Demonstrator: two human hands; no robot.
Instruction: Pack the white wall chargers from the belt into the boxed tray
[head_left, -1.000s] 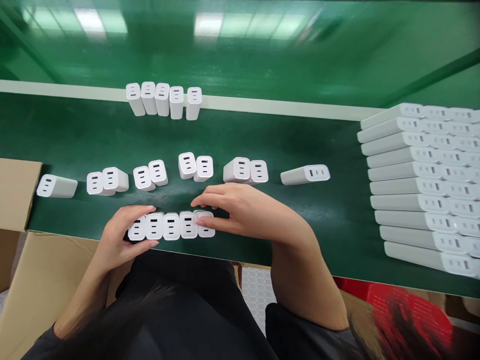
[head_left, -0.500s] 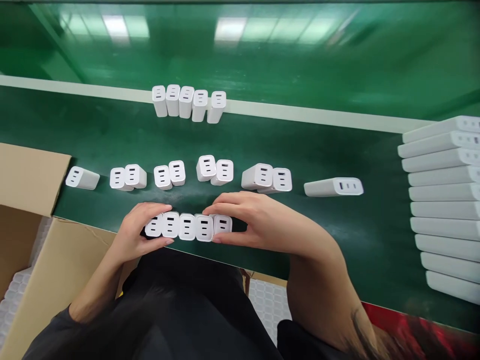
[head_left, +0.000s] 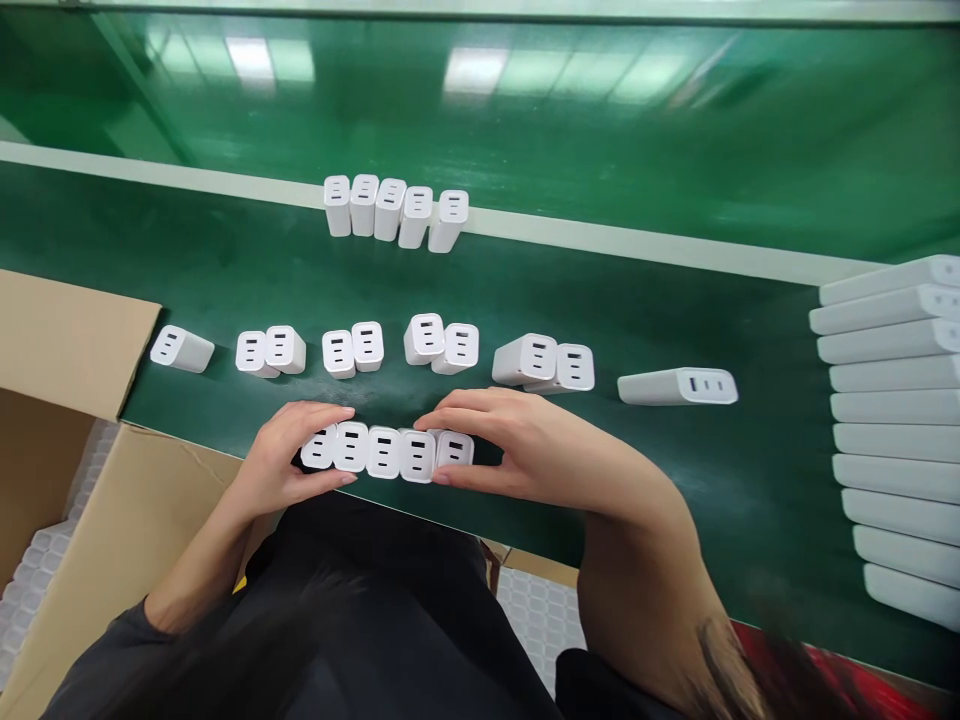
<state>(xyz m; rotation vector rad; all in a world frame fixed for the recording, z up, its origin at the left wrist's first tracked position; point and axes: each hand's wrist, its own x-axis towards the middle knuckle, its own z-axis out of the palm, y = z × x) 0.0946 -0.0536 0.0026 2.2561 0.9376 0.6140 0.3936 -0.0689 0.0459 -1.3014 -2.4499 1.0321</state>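
A tight row of several white USB chargers (head_left: 383, 453) stands near the table's front edge, port faces up. My left hand (head_left: 289, 455) closes round the left end of this row, thumb on the near side and fingers on the far side. At the right end, my right hand (head_left: 495, 440) grips in the same way, its fingertips at the last two chargers. Just beyond my hands, more white chargers (head_left: 367, 346) stand singly and in pairs in a loose line. One charger (head_left: 679, 387) farther right leans or lies with its ports toward the right.
Several chargers (head_left: 390, 208) stand at the back by a pale strip (head_left: 600, 236). A stack of white chargers (head_left: 892, 440) lines the right side. An open cardboard box (head_left: 172, 500) with white pieces inside adjoins the table (head_left: 525, 290) at left.
The whole scene has shifted slightly right in view as the head camera moved. Both hands keep their hold on the row of chargers, with no clear movement across the table.
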